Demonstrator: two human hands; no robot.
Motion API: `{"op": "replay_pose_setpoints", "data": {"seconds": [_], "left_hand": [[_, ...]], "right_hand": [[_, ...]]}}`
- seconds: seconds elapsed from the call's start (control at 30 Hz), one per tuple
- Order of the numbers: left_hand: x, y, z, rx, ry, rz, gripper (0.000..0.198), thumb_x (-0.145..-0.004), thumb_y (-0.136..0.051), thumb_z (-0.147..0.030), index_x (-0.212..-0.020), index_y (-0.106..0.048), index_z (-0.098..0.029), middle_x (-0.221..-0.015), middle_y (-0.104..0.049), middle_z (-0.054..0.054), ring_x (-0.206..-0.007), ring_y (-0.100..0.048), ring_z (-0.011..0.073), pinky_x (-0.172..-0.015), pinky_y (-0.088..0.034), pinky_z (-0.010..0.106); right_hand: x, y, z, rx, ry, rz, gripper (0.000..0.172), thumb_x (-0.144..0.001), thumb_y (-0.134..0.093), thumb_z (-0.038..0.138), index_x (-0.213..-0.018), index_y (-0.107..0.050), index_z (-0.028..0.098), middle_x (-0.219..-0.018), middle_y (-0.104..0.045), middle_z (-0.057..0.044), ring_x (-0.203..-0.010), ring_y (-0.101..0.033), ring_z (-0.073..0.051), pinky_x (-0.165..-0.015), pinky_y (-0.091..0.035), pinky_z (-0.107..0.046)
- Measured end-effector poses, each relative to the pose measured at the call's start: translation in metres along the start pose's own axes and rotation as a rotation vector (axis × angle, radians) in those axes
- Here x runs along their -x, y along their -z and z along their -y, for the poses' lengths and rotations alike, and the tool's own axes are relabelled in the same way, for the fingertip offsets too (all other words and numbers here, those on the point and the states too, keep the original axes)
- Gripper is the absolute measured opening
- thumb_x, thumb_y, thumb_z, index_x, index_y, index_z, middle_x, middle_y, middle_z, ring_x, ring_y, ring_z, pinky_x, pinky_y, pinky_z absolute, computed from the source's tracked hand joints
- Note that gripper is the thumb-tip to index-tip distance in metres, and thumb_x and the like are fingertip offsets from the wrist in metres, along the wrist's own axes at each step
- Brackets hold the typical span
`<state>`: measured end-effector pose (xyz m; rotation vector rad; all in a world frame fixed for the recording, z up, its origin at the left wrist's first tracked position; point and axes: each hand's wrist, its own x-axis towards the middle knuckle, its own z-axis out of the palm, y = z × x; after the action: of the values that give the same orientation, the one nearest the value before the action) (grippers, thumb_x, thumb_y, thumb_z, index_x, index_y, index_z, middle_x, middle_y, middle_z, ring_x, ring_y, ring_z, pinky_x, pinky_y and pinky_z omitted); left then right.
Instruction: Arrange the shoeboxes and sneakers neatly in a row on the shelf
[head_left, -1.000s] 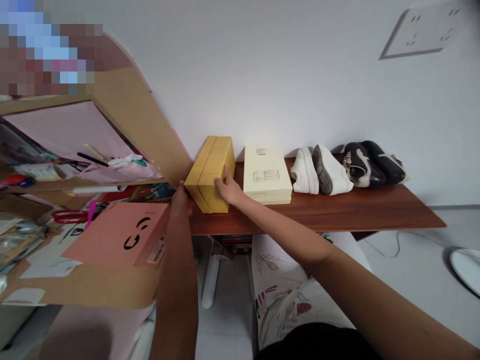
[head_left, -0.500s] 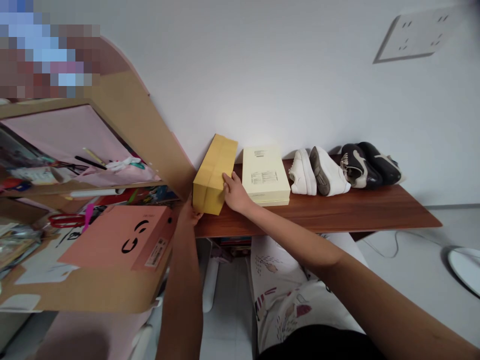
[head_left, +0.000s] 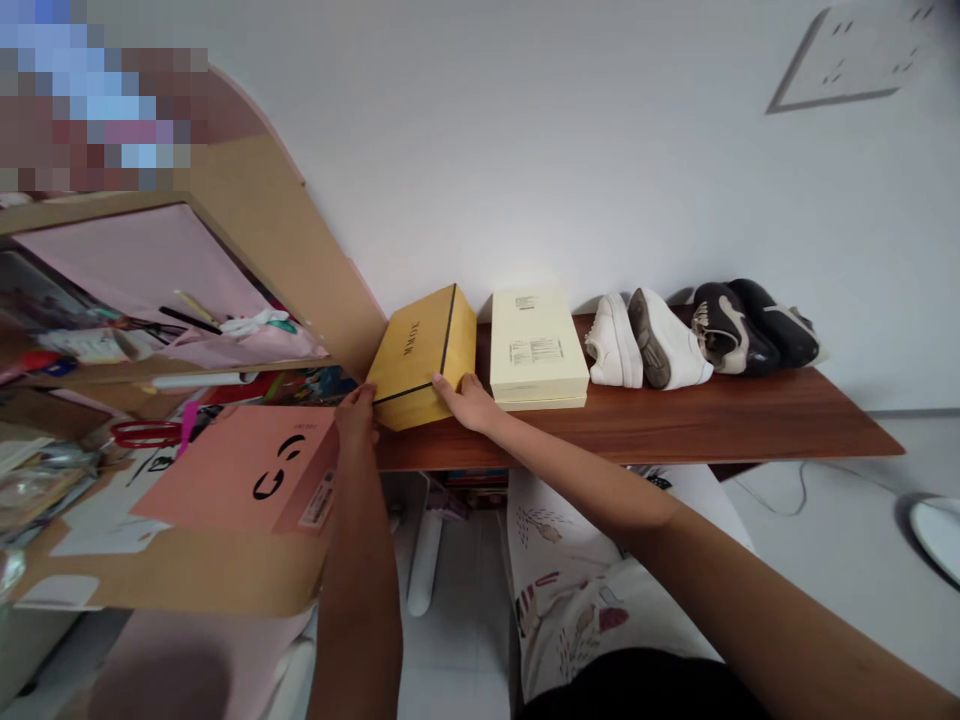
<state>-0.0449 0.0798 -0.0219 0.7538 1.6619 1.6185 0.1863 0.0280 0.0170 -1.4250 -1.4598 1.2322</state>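
A yellow box [head_left: 424, 353] with dark lettering on its lid lies at the left end of a brown wooden shelf [head_left: 675, 420]. My left hand [head_left: 357, 412] grips its near left corner. My right hand [head_left: 463, 398] holds its near right corner, fingers curled on the edge. The lid faces up and the box tilts slightly. A cream box [head_left: 536, 345] with a label lies just to the right of it.
A pair of white sneakers [head_left: 645, 343] and a pair of black sneakers [head_left: 754, 327] lie further right on the shelf. A pink box [head_left: 247, 470] rests on a cluttered desk at the left, under a pink-lined cupboard. A wall socket [head_left: 855, 55] is at upper right.
The yellow box has been turned from standing on its side to lying with its lettered lid up. Both hands shifted to its near corners.
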Motion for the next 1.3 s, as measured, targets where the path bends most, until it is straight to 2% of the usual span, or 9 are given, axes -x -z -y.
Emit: {"op": "replay_pose_setpoints", "data": {"seconds": [0.2,0.43,0.73,0.87,1.0,1.07,1.17,1.23,1.3], "left_hand": [[0.0,-0.009,0.006,-0.034,-0.095,0.005,0.033,-0.07,-0.075,-0.032,-0.099,-0.071,-0.015,-0.089,-0.071,0.007,-0.089,-0.067,0.0213,-0.081,-0.055,0.032],[-0.002,-0.017,0.005,-0.071,-0.142,0.003,0.034,-0.069,-0.076,-0.03,-0.099,-0.071,-0.014,-0.095,-0.072,0.007,-0.093,-0.067,0.0216,-0.085,-0.054,0.031],[0.002,-0.029,-0.003,-0.139,-0.207,0.012,0.027,-0.076,-0.072,-0.03,-0.098,-0.068,-0.015,-0.103,-0.07,0.01,-0.103,-0.065,0.0239,-0.094,-0.05,0.033],[0.01,-0.026,-0.011,-0.242,-0.312,-0.089,0.036,-0.079,-0.07,-0.033,-0.109,-0.061,-0.014,-0.118,-0.064,0.016,-0.122,-0.056,0.0283,-0.108,-0.04,0.039],[0.049,-0.032,-0.005,-0.29,-0.55,-0.278,0.043,-0.09,-0.057,-0.037,-0.122,-0.053,-0.009,-0.132,-0.053,0.023,-0.134,-0.044,0.0305,-0.115,-0.03,0.045],[0.085,-0.047,0.008,-0.222,-0.61,-0.206,0.042,-0.094,-0.049,-0.037,-0.128,-0.05,-0.011,-0.135,-0.053,0.021,-0.131,-0.048,0.0263,-0.114,-0.033,0.041],[0.14,-0.08,0.036,-0.153,-0.527,0.178,0.04,-0.096,-0.048,-0.038,-0.13,-0.052,-0.017,-0.13,-0.059,0.016,-0.121,-0.057,0.0231,-0.108,-0.04,0.037],[0.165,-0.104,0.052,-0.198,-0.388,0.327,0.045,-0.092,-0.056,-0.032,-0.134,-0.052,-0.017,-0.134,-0.058,0.017,-0.124,-0.056,0.0245,-0.108,-0.04,0.037],[0.174,-0.123,0.063,-0.291,-0.287,0.374,0.049,-0.084,-0.062,-0.023,-0.132,-0.054,-0.015,-0.134,-0.059,0.019,-0.127,-0.055,0.0273,-0.109,-0.039,0.039]], "right_hand": [[-0.002,0.0,-0.01,0.068,-0.063,-0.017,0.089,-0.091,-0.03,0.075,-0.143,-0.042,0.004,-0.149,-0.046,-0.023,-0.14,-0.043,-0.03,-0.116,-0.032,-0.041],[-0.004,-0.001,-0.022,0.018,-0.091,0.01,0.093,-0.09,-0.024,0.078,-0.147,-0.04,0.007,-0.146,-0.049,-0.023,-0.138,-0.046,-0.032,-0.115,-0.033,-0.045],[-0.013,-0.001,-0.02,0.0,-0.125,-0.024,0.086,-0.096,-0.027,0.067,-0.153,-0.025,0.002,-0.152,-0.041,-0.024,-0.145,-0.037,-0.03,-0.117,-0.03,-0.044],[0.009,0.011,-0.019,-0.001,0.048,-0.043,0.071,-0.093,-0.048,0.058,-0.145,-0.044,0.009,-0.14,-0.056,-0.021,-0.132,-0.052,-0.03,-0.112,-0.038,-0.044],[0.041,0.063,-0.04,-0.093,0.346,-0.227,0.049,-0.091,-0.052,0.055,-0.127,-0.061,0.022,-0.12,-0.068,-0.011,-0.104,-0.065,-0.023,-0.093,-0.052,-0.041],[0.051,0.1,-0.058,-0.077,0.398,-0.43,0.048,-0.09,-0.053,0.056,-0.121,-0.063,0.022,-0.115,-0.068,-0.011,-0.1,-0.064,-0.023,-0.088,-0.052,-0.039],[0.05,0.145,-0.088,-0.087,0.272,-0.733,0.054,-0.085,-0.055,0.059,-0.12,-0.062,0.018,-0.12,-0.064,-0.014,-0.102,-0.061,-0.025,-0.091,-0.051,-0.042],[0.043,0.158,-0.105,-0.141,0.149,-0.741,0.058,-0.083,-0.056,0.061,-0.12,-0.061,0.017,-0.12,-0.064,-0.015,-0.103,-0.062,-0.026,-0.093,-0.05,-0.042],[0.034,0.161,-0.116,-0.185,0.076,-0.64,0.059,-0.082,-0.056,0.063,-0.118,-0.062,0.018,-0.117,-0.067,-0.013,-0.104,-0.063,-0.026,-0.095,-0.049,-0.041]]}}
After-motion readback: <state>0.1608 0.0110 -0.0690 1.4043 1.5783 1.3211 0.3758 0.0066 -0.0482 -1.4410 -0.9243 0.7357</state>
